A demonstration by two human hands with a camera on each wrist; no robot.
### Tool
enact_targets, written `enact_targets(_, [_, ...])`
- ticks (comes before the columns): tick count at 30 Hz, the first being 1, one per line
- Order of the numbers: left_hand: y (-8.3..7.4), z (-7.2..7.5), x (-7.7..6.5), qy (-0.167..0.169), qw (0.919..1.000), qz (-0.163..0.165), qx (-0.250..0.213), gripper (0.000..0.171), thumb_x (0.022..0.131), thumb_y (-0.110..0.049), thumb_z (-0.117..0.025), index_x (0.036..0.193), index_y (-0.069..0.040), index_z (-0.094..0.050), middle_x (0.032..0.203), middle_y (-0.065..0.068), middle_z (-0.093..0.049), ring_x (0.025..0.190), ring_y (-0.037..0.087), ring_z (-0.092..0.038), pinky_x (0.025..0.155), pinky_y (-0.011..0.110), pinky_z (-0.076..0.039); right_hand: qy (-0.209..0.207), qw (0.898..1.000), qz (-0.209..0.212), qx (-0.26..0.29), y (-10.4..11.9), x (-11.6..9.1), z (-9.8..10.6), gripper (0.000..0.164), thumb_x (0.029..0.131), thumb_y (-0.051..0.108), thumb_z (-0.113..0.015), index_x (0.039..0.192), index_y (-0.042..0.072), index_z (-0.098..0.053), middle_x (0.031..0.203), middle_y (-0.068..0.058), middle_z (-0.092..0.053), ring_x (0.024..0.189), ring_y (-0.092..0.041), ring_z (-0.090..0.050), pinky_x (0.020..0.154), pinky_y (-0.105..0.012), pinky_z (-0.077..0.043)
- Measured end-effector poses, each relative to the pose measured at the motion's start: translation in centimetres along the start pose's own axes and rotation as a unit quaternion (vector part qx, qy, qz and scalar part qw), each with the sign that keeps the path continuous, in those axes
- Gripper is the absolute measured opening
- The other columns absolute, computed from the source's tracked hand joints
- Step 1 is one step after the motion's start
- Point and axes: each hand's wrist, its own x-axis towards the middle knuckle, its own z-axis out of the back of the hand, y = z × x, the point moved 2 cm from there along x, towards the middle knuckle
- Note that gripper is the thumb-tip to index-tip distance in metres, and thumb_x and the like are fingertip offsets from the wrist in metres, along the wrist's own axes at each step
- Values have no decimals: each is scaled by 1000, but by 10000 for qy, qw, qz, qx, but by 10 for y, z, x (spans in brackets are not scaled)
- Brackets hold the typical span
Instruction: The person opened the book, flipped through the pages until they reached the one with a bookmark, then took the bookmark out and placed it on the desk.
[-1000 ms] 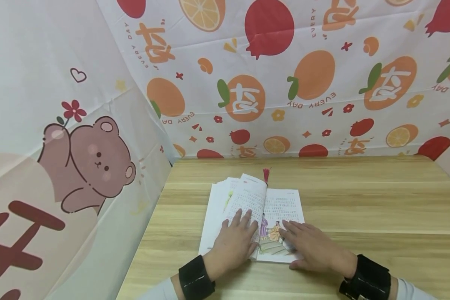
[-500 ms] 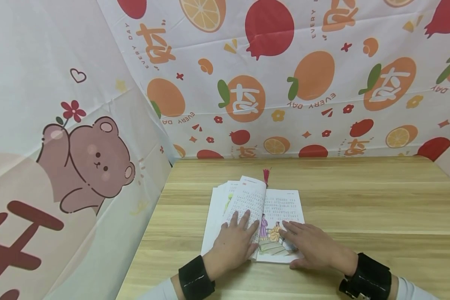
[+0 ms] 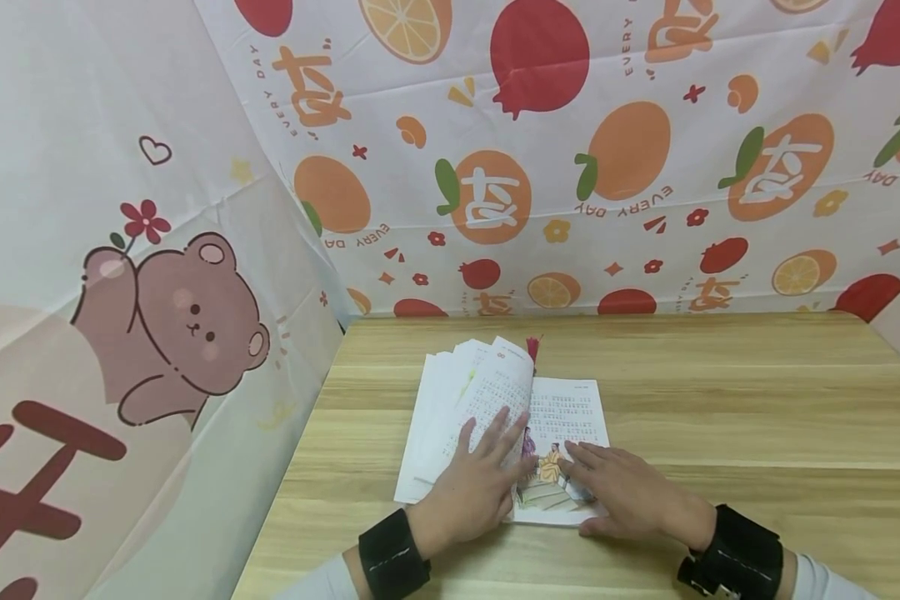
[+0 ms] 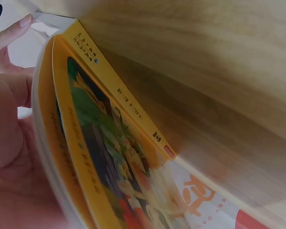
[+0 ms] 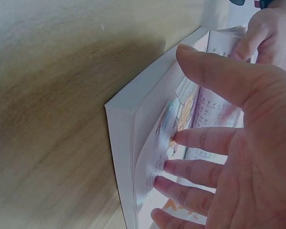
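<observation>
An open book [image 3: 570, 404] lies on the table with printed text on its pages and a coloured picture of robed figures on the right-hand page. My left hand [image 3: 468, 483] lies spread over the left pages close to the spine fold, one fingertip reaching over the picture. Those left pages fan out in a loose, raised stack. With straight fingers, my right hand [image 3: 630, 493] rests on the right page's outer edge; its fingertips touch the paper in the right wrist view. The left wrist view shows the yellow illustrated cover [image 4: 102, 138] lifted off the wood beside my left palm.
A red tassel [image 3: 532, 347] sticks out past the top of the book. The wooden table [image 3: 757, 400] stretches away to a fruit-patterned cloth [image 3: 555, 167] at the back. On the left hangs a cloth with a bear print [image 3: 195, 317].
My left hand has slid slightly right, towards the fold, its fingers now reaching over it. The left pages have shifted and fanned out farther up. The right hand stays in place.
</observation>
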Motion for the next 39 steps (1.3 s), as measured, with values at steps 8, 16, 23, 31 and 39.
enact_targets(8, [-2, -1, -2, 230, 9997, 67, -52, 36, 104, -41, -43, 133, -29, -61, 166, 7, -24, 152, 35, -20, 111, 65, -31, 118, 9999, -17, 89, 0, -1, 1, 81, 83, 51, -75, 145, 5, -52, 153, -22, -44, 137, -41, -47, 105, -57, -44])
enact_targets(16, [-1, 2, -5, 396, 9980, 342, -356, 42, 102, -47, -47, 138, -27, -59, 162, 10, -33, 148, 36, -31, 104, 62, -43, 285, 9992, -48, 260, 1, -1, 5, 78, 83, 48, -76, 146, 7, -52, 152, -21, -45, 137, -40, -46, 105, -58, -44])
enact_targets(23, [7, 11, 1, 579, 9963, 389, -497, 42, 97, -44, -61, 134, -24, -66, 154, 10, -47, 137, 35, -49, 90, 47, -57, 349, 9987, 18, 359, 1, 0, 8, 65, 87, 34, -75, 143, 8, -55, 150, -22, -47, 136, -42, -47, 106, -58, -42])
enact_targets(31, [14, 16, 12, 498, 9957, 449, -632, 47, 87, -46, -75, 126, -20, -72, 140, 7, -59, 117, 29, -64, 82, 41, -59, -70, 9997, 169, 172, 0, 3, 12, 47, 83, 4, -70, 129, 11, -68, 138, -20, -60, 126, -39, -58, 105, -60, -43])
enact_targets(39, [13, 10, 14, 385, 9914, -284, -1216, 45, 88, -32, -74, 126, -8, -69, 152, 7, -50, 144, 29, -42, 107, 49, -46, -1922, 9756, -694, -800, 4, 14, 30, 66, 93, 30, -70, 139, -12, -49, 143, -33, -49, 132, -45, -51, 107, -56, -43])
